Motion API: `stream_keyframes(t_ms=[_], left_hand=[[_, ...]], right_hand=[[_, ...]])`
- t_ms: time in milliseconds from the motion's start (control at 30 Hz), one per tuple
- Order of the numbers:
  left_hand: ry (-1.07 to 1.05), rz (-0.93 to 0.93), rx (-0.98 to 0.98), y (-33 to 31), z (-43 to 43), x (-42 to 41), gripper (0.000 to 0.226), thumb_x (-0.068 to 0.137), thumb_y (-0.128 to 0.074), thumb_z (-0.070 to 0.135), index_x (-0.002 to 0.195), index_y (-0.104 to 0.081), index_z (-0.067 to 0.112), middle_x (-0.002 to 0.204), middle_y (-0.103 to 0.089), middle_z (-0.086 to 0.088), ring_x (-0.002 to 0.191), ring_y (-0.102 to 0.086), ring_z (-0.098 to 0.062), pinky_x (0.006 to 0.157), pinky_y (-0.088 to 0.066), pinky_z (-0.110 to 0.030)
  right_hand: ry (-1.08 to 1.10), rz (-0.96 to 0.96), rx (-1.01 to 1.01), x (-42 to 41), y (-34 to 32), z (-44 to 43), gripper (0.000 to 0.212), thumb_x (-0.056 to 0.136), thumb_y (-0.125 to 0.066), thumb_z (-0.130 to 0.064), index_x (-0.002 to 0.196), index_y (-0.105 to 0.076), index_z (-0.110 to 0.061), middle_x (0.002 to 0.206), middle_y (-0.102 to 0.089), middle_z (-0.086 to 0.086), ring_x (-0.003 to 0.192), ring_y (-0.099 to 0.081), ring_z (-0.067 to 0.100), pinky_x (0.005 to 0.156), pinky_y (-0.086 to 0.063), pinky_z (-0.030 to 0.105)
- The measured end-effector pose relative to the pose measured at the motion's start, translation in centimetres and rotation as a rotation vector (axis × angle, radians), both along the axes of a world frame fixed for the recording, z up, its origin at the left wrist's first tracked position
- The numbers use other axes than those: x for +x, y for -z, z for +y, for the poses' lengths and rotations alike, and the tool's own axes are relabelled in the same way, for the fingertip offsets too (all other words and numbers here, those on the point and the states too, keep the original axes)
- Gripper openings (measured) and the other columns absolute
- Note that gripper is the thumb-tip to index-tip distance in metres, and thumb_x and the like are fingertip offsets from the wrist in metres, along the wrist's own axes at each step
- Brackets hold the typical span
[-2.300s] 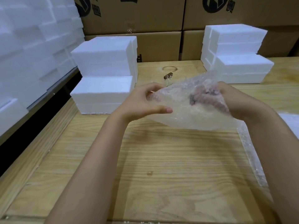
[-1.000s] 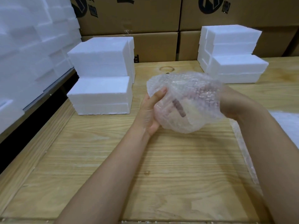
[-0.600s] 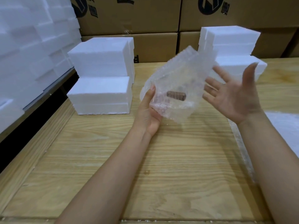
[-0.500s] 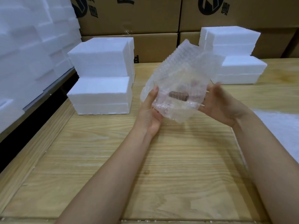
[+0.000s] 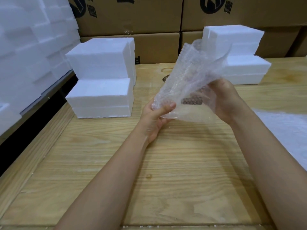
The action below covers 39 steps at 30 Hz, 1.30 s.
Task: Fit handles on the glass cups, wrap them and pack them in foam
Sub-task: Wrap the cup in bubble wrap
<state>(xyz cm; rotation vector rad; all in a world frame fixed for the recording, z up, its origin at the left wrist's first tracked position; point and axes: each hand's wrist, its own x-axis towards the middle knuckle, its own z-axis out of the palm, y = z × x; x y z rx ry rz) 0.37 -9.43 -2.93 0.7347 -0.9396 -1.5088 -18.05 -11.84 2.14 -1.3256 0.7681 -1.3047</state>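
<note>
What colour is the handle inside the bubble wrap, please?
Brown: the handle under the bubble wrap, head view.

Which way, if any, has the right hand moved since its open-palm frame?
Yes: down and left, off the right foam stack, right hand now gripping the bubble wrap.

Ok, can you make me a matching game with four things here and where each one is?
1 clear bubble wrap bundle
2 brown cardboard boxes
3 left stack of white foam blocks
4 small brown cylindrical piece

A behind the wooden table
B lying on the table, beyond the bundle
C held by left hand and right hand
D standing on the table's left side

Pairs: 1-C, 2-A, 3-D, 4-B
</note>
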Motion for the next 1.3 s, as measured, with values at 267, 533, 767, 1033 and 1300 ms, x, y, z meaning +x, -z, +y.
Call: stream_keyframes(t_ms=[267,533,767,1033,1300], left_hand=[[0.098,-0.090,0.061,-0.2,0.1,0.1,0.088,0.056,-0.089,0.013,0.134,-0.048,0.008,0.128,-0.061,-0.017,0.113,-0.062,-0.035,0.090,-0.053,-0.053],[-0.124,-0.280,0.019,-1.1,-1.2,0.6,0.016,0.087,-0.067,0.019,0.103,-0.064,0.019,0.092,-0.074,0.005,0.089,-0.071,-0.016,0.073,-0.058,-0.033],[-0.343,-0.340,-0.017,-1.2,-1.7,1.0,0.005,0.088,-0.069,0.020,0.083,-0.067,0.021,0.088,-0.069,0.001,0.086,-0.063,-0.017,0.080,-0.048,-0.041],[-0.377,-0.469,-0.122,0.0,-1.4,0.8,0.014,0.086,-0.070,0.013,0.081,-0.061,0.022,0.066,-0.070,0.016,0.069,-0.065,0.007,0.069,-0.048,-0.009],[-0.423,-0.548,-0.272,0.6,-1.0,-0.6,0.029,0.086,-0.062,-0.007,0.076,-0.056,0.019,0.075,-0.061,0.004,0.069,-0.057,-0.001,0.071,-0.047,-0.020]], right_hand=[[0.068,0.064,0.065,-0.1,1.2,0.0,0.007,0.087,-0.060,-0.010,0.088,-0.066,-0.006,0.079,-0.070,0.004,0.069,-0.068,0.016,0.062,-0.058,0.031],[0.119,0.139,0.101,0.7,1.4,-0.3,0.011,0.090,-0.061,-0.016,0.082,-0.069,-0.014,0.068,-0.072,-0.004,0.065,-0.068,0.012,0.062,-0.057,0.028],[0.102,0.085,0.167,0.0,0.9,-0.1,0.012,0.093,-0.056,-0.014,0.092,-0.065,-0.007,0.086,-0.070,0.006,0.080,-0.066,0.017,0.092,-0.050,0.039],[0.024,0.142,0.175,-0.5,1.5,0.0,0.014,0.092,-0.056,-0.014,0.085,-0.067,-0.009,0.074,-0.073,-0.001,0.073,-0.070,0.010,0.067,-0.055,0.022],[0.129,0.409,0.029,2.1,2.7,0.3,0.015,0.084,-0.069,-0.006,0.089,-0.063,0.007,0.051,-0.060,-0.013,0.041,-0.051,-0.003,0.040,-0.037,0.011]])
